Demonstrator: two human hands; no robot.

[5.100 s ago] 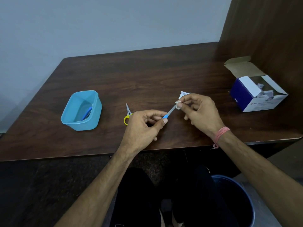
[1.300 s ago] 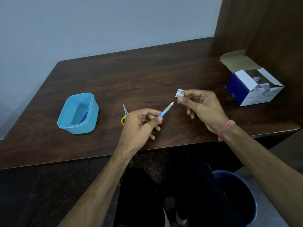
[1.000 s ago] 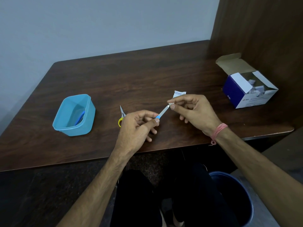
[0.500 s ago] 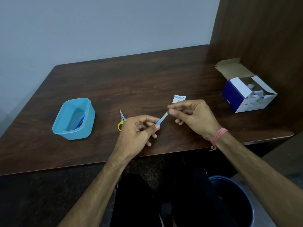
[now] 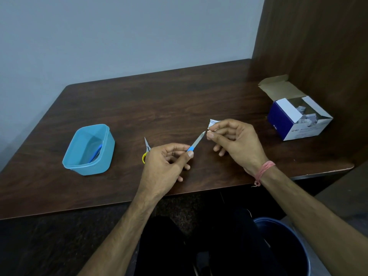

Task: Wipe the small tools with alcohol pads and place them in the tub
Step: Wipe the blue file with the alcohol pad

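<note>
My left hand [image 5: 165, 166] pinches the blue handle of a small nail file [image 5: 196, 142], whose metal blade points up and to the right. My right hand [image 5: 237, 142] pinches a small white alcohol pad [image 5: 209, 134] at the blade's tip. Just behind the right hand an opened white pad wrapper [image 5: 213, 122] lies on the table. Left of my left hand lie small scissors with a yellow handle [image 5: 146, 151], partly hidden by it. The blue tub [image 5: 89, 149] stands at the left with a blue-handled tool [image 5: 96, 153] inside.
An open blue and white box of alcohol pads [image 5: 298, 118] stands at the right of the dark wooden table [image 5: 159, 100], next to a wooden side panel. A blue bin [image 5: 286, 248] stands on the floor under the table's near right edge.
My right hand has drawn the pad along the blade out to its tip. The left hand keeps the file in the same grip.
</note>
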